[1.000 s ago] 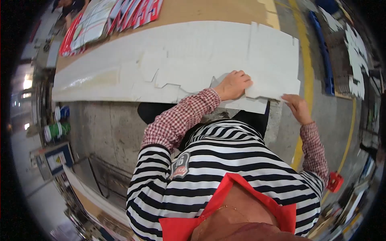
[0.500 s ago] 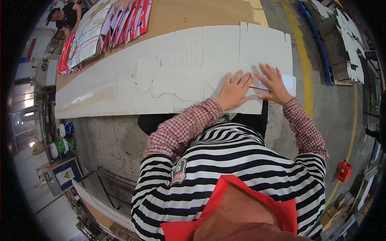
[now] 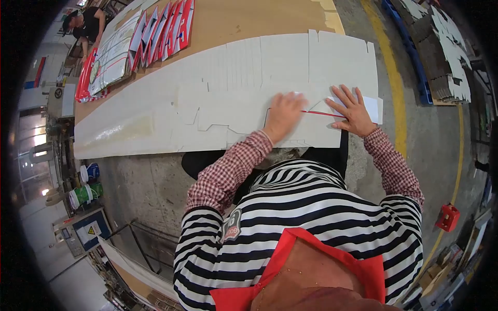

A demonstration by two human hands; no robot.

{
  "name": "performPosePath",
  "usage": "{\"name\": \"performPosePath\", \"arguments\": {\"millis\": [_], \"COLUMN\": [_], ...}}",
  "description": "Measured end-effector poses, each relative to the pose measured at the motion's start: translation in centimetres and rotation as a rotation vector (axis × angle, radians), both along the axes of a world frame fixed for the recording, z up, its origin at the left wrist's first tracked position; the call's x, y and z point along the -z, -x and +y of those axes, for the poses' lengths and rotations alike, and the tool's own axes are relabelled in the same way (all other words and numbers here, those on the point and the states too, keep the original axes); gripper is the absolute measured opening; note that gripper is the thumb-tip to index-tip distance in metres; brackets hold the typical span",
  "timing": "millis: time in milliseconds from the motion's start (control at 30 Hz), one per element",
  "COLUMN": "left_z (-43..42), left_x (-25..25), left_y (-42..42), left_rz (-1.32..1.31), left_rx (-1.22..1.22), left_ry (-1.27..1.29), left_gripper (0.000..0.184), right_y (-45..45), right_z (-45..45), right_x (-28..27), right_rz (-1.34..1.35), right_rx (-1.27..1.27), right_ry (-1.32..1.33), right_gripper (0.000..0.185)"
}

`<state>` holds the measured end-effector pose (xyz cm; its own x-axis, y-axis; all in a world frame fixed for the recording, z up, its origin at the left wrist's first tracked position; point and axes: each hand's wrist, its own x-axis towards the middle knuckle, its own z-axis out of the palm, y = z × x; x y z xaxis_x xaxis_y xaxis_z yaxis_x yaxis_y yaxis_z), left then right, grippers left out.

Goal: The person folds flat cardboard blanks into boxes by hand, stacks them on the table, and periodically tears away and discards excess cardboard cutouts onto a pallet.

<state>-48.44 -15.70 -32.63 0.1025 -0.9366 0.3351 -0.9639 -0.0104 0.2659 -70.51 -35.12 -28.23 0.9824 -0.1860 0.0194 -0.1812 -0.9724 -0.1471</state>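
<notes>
A large white cardboard sheet (image 3: 171,103) with cut lines covers the near part of the table. My right hand (image 3: 354,111) lies flat with fingers spread on its right part, over a small white piece (image 3: 370,108). A thin red strip (image 3: 324,113) runs between my two hands. My left hand (image 3: 284,115) rests at the strip's left end, its fingers smeared by motion, so whether it grips anything is unclear.
Red and white folded packages (image 3: 166,33) and a wrapped bundle (image 3: 113,59) lie at the table's back left. Beyond them a person (image 3: 88,23) leans. Stacked cardboard (image 3: 441,57) stands on a blue pallet (image 3: 410,49) at right. A red object (image 3: 447,217) is on the floor.
Over the last second my right hand has come from the sheet's edge to lie flat on it. The red strip came into view. My left hand has since slid left along it.
</notes>
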Motion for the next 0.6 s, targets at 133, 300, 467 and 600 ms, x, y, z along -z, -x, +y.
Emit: {"name": "performPosePath", "arguments": {"millis": [133,300,467,600], "left_z": [-0.4,-0.6,-3.9,-1.5], "left_x": [-2.6,-2.7,-1.7,-2.3], "left_y": [3.5,2.9,4.3,-1.4], "left_rz": [-0.076,-0.026,0.127,0.219], "left_rx": [0.119,0.168,0.401,0.195], "left_ry": [-0.192,-0.234,-0.159,-0.101], "left_gripper": [0.081,0.099,0.108,0.108], "right_y": [1.6,4.0,0.5,-9.4], "right_z": [0.4,0.9,2.4,3.8], "right_x": [-0.6,1.7,1.5,-1.5], "right_rz": [-0.331,-1.078,-1.092,-0.571], "right_rx": [0.294,0.915,0.748,0.17], "right_ry": [0.001,-0.731,-1.129,-0.165], "right_gripper": [0.073,0.059,0.051,0.077]}}
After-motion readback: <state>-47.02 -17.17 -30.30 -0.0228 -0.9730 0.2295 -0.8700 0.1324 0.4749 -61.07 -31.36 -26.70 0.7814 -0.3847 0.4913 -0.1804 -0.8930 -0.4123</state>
